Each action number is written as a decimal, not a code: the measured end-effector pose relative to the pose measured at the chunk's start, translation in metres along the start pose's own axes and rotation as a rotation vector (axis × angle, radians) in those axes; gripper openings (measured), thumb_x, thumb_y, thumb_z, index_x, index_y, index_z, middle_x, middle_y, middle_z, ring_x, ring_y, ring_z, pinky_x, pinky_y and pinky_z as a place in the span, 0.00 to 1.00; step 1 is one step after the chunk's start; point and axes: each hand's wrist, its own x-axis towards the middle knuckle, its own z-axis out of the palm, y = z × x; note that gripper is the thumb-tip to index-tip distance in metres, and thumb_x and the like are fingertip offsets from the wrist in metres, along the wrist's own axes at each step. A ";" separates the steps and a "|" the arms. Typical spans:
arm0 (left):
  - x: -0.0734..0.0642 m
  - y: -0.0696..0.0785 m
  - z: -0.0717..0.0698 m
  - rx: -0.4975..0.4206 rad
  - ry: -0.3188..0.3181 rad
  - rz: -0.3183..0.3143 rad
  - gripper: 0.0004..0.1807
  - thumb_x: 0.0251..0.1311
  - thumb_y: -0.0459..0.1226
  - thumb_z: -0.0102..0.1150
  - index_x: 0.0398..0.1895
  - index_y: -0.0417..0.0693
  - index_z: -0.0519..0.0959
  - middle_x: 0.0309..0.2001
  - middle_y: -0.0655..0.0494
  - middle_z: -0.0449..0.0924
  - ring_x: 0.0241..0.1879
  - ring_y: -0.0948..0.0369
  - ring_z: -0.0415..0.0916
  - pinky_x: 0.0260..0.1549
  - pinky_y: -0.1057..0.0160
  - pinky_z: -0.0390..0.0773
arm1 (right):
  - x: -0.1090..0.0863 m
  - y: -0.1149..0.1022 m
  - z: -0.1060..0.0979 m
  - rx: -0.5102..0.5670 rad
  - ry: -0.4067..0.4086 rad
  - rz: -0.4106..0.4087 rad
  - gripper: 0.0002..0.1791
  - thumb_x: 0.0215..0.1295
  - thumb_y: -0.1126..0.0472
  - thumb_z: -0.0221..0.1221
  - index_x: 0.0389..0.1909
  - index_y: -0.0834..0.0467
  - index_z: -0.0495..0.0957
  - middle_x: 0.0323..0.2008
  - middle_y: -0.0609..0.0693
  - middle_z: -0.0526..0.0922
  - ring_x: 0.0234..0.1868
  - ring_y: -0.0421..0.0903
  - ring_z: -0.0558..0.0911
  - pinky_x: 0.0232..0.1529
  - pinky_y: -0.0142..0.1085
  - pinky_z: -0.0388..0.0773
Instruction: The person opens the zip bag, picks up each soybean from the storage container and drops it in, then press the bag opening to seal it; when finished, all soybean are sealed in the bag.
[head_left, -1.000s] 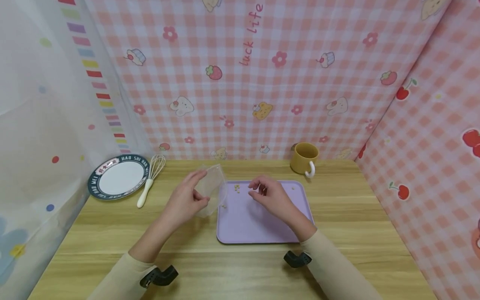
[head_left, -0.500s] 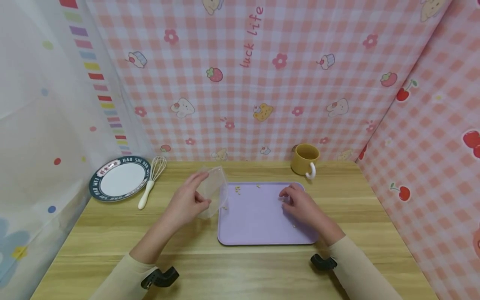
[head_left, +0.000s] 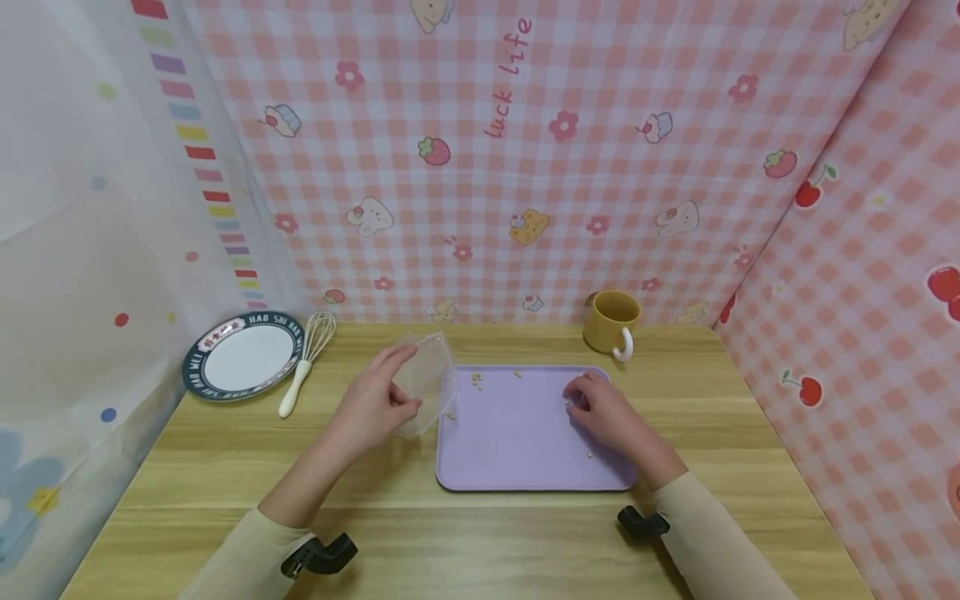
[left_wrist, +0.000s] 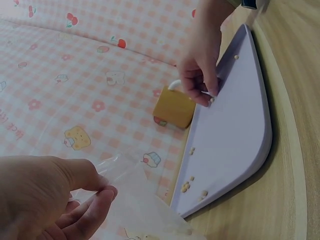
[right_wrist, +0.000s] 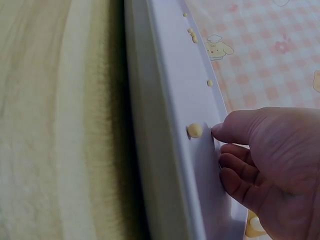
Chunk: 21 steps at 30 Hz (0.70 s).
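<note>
My left hand [head_left: 371,396] grips a clear plastic box [head_left: 429,379], tilted beside the left edge of a lilac tray [head_left: 517,442]. In the left wrist view, thumb and finger of that hand pinch the thin clear plastic [left_wrist: 125,172]. Over the tray's right side, my right hand [head_left: 611,417] pinches a small pale-yellow soybean [left_wrist: 212,99] at the tips of its thumb and finger. Another soybean [right_wrist: 194,131] lies nearer the tray's front edge. Several more soybeans [head_left: 477,381] lie at the back left, others near the back rim and left edge.
A mustard mug [head_left: 611,321] with a white handle stands behind the tray's right corner. At the left are a dark-rimmed plate [head_left: 251,358] and a white-handled whisk [head_left: 298,383]. Checked pink cloth [head_left: 465,183] hangs behind the wooden table [head_left: 450,542].
My right hand has moved from the tray's middle to its right side and lowered to the soybean there. The left hand keeps the clear plastic box in nearly the same place.
</note>
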 end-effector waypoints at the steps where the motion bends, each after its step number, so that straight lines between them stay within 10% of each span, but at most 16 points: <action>1: 0.000 0.000 0.000 0.000 0.001 0.004 0.47 0.60 0.26 0.77 0.83 0.37 0.68 0.79 0.42 0.67 0.34 0.64 0.84 0.33 0.65 0.87 | 0.000 0.001 0.000 0.000 -0.003 0.004 0.08 0.67 0.73 0.71 0.45 0.65 0.85 0.39 0.52 0.78 0.39 0.47 0.78 0.42 0.43 0.80; 21: 0.001 -0.001 -0.001 0.010 0.010 0.016 0.46 0.59 0.26 0.78 0.82 0.36 0.68 0.80 0.41 0.67 0.35 0.63 0.85 0.33 0.65 0.87 | 0.005 0.003 -0.002 -0.033 -0.026 0.000 0.02 0.72 0.70 0.70 0.38 0.63 0.87 0.37 0.50 0.79 0.40 0.46 0.79 0.44 0.42 0.81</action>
